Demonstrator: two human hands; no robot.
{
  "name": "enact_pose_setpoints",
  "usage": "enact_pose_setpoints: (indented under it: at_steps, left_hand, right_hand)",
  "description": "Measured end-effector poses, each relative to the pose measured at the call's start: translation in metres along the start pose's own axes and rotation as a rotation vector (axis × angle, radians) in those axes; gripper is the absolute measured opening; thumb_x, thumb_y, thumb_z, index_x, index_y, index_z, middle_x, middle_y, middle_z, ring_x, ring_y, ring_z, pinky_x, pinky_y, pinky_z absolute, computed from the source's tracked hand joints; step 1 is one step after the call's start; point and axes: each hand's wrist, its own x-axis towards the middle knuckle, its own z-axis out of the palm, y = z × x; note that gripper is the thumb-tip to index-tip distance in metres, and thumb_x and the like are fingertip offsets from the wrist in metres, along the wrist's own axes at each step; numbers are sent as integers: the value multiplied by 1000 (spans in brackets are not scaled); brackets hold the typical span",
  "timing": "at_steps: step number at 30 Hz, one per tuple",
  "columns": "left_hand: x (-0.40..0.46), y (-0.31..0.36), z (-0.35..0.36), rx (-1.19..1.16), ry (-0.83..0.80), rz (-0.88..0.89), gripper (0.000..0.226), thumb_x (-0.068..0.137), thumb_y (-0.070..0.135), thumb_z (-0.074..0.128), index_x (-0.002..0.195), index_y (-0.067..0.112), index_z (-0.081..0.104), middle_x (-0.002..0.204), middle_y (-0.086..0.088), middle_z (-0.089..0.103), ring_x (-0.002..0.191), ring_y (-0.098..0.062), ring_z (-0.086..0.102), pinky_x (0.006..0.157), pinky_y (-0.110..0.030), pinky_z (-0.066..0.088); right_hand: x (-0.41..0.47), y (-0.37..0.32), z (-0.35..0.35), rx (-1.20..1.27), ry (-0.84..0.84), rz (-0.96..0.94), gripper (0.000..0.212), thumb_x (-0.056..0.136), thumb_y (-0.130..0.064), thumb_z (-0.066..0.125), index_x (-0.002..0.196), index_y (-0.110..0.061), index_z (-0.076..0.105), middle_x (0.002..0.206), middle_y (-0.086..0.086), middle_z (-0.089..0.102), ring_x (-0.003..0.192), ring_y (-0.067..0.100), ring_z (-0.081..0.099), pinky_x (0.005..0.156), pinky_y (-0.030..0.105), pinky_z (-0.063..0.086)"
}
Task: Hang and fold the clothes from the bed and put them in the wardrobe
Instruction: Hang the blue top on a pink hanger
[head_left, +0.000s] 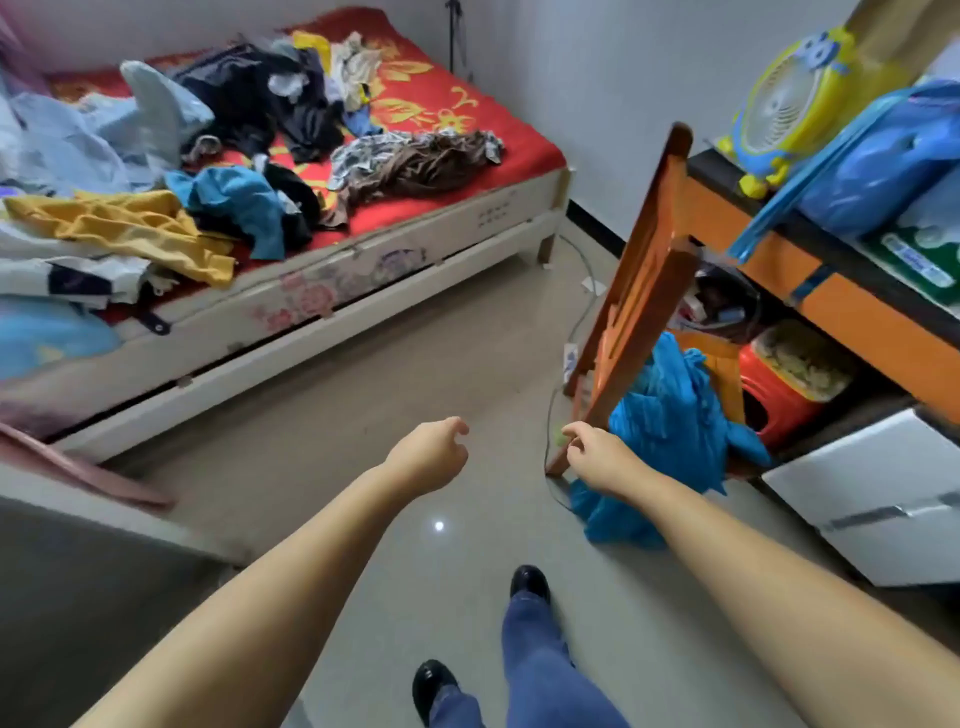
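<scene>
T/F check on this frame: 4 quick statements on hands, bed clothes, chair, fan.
1. Both hands, left hand and right hand, hold nothing. True.
2. The bed has been cleared of clothes. False: a yellow garment and other clothes lie on it.
3. A blue garment hangs over the wooden chair. True.
4. The yellow fan stands on the floor. False: it stands on the desk.
</scene>
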Motion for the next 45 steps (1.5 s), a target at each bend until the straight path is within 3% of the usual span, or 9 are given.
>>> enact_pose_setpoints:
  at_steps: [6, 11, 15, 18, 24, 28, 32, 38, 45]
  left_hand:
    - [17, 74, 47, 108, -159, 206, 39, 94, 16, 40, 132, 20, 50, 122, -5, 60, 97, -20, 58, 86, -29, 48]
    - [44, 145, 95, 164, -305, 321, 36, 95, 15, 41, 129, 19, 54, 122, -6, 61, 104, -23, 59, 90, -30, 48]
    - [76, 197, 129, 173, -392, 380, 37, 95, 16, 42, 130, 16, 54, 127, -7, 59, 110, -25, 57, 92, -33, 47]
    - [115, 229, 150, 202, -423, 345, 38, 96, 17, 42, 133, 15, 51, 130, -8, 57, 114, -26, 55, 96, -35, 46]
    - [212, 310, 189, 142, -397, 144, 38, 97, 19, 39, 134, 20, 50, 126, -8, 57, 109, -25, 58, 94, -35, 49]
    - [266, 363, 223, 5, -430, 64, 38, 95, 20, 38, 130, 22, 51, 117, -4, 58, 88, -19, 60, 72, -26, 50]
    - [325, 376, 259, -88, -381, 14, 34, 95, 18, 39, 125, 19, 56, 114, -6, 62, 80, -19, 57, 64, -23, 42]
    - [427, 361, 329, -217, -171, -72, 36, 96, 15, 40, 128, 14, 54, 118, -9, 58, 104, -25, 57, 82, -27, 43]
    - [556, 350, 378, -462, 143, -178, 52, 95, 14, 46, 144, 3, 33, 146, -11, 37, 133, -18, 35, 104, -17, 21]
  right_hand:
    - [-44, 104, -13, 202, 91, 252, 40, 98, -13, 35, 137, -14, 43, 124, 9, 58, 109, 25, 56, 92, 34, 47]
    - [-59, 188, -16, 347, 87, 434, 40, 99, -17, 30, 137, -20, 42, 109, 4, 56, 97, 23, 63, 62, 27, 45]
    - [-44, 248, -30, 403, 48, 505, 41, 100, -16, 30, 138, -21, 42, 122, 5, 55, 104, 23, 61, 67, 27, 48]
    - [-10, 290, -51, 412, -13, 496, 42, 99, -15, 29, 139, -21, 40, 129, 9, 54, 105, 24, 61, 69, 26, 47]
    - [92, 369, -132, 404, -12, 370, 37, 96, -9, 38, 131, -14, 49, 102, 9, 62, 90, 25, 65, 51, 15, 41]
    - [158, 412, -168, 406, -48, 338, 33, 96, -11, 38, 126, -13, 52, 77, -2, 56, 85, 27, 67, 58, 22, 45]
    - [226, 442, -172, 474, -84, 318, 30, 95, -15, 37, 121, -18, 52, 90, 5, 59, 89, 32, 67, 56, 29, 44]
    - [323, 485, -131, 533, -14, 344, 29, 99, -18, 35, 121, -22, 52, 92, 2, 62, 69, 20, 61, 52, 28, 46]
    - [456, 518, -103, 600, 317, 358, 34, 98, -24, 46, 128, -10, 52, 118, 7, 59, 100, 27, 58, 82, 33, 47]
